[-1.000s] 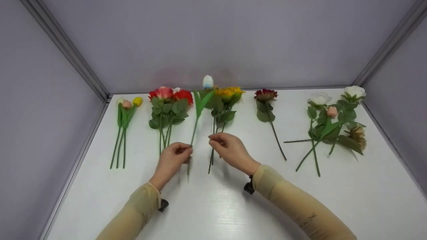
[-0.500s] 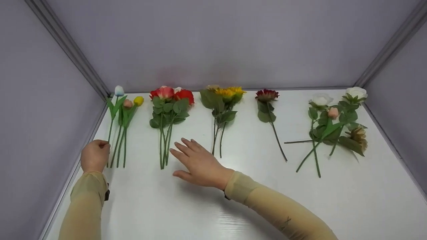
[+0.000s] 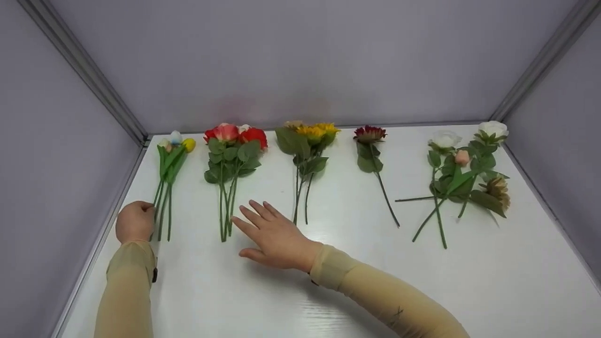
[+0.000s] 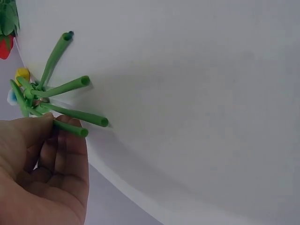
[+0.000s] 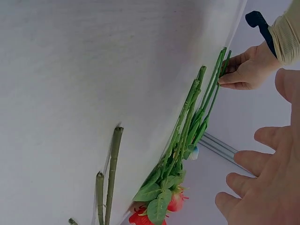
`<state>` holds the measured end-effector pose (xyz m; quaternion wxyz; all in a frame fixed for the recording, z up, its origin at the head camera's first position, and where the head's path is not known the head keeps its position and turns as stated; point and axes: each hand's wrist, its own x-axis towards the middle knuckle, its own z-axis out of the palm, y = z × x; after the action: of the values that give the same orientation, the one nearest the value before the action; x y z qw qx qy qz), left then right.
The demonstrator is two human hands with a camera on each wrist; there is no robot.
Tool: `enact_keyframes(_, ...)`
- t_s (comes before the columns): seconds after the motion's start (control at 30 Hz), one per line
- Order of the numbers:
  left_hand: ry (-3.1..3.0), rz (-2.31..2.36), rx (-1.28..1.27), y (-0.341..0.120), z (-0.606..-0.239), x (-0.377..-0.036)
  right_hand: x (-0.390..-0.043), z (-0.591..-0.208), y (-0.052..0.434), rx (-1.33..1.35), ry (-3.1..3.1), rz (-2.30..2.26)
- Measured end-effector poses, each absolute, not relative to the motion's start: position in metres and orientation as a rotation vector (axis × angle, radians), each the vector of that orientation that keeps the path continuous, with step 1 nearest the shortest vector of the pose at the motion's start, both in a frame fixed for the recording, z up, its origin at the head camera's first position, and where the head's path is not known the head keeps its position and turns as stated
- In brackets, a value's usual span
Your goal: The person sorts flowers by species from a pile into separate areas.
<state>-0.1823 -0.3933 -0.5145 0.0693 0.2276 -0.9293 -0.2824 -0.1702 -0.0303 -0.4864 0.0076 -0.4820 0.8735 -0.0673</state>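
Observation:
My left hand [image 3: 134,221] pinches the stem of a blue-and-white tulip [image 3: 176,137] between thumb and fingers, at the table's left side. The tulip's head lies among the other tulips, a yellow tulip [image 3: 189,145] beside it. In the left wrist view, the pinched stem [image 4: 70,128] sits at the thumb and fingertips, with other green stems fanned out alongside. My right hand [image 3: 277,237] is spread over the table with straight fingers and holds nothing. It is just right of the stem ends of the red and pink flowers [image 3: 227,134].
Yellow sunflowers [image 3: 311,134] lie at the middle back, and one dark red flower [image 3: 370,134] right of them. White roses [image 3: 444,139], a peach tulip [image 3: 462,158] and a tan flower [image 3: 497,190] overlap at the right. Grey panels [image 3: 300,61] enclose the white table [image 3: 263,305].
My left hand has carried the blue-and-white tulip leftward to the other tulips, and its head now lies lower among them. My right hand has moved left and down, and its fingers have spread.

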Motion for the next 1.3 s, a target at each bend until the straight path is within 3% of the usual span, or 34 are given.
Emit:
enact_keyframes(0.5,-2.835,-0.9,0.708,-0.395,-0.518,-0.182,-0.176,-0.492,-0.02,-1.449,2.726,-0.233)
enact_keyframes(0.8,-2.738,-0.898,0.674,-0.383,-0.51,-0.19,-0.202,-0.491,0.018,-1.273,2.81,-0.363)
enact_keyframes(1.03,-2.665,-0.883,0.265,-0.32,-0.496,-0.212,-0.24,-0.49,0.09,-0.94,3.012,-0.63)
enact_keyframes(1.3,-2.796,-0.724,-0.384,-0.195,-0.478,-0.207,-0.276,-0.486,0.19,-0.421,3.074,-0.899)
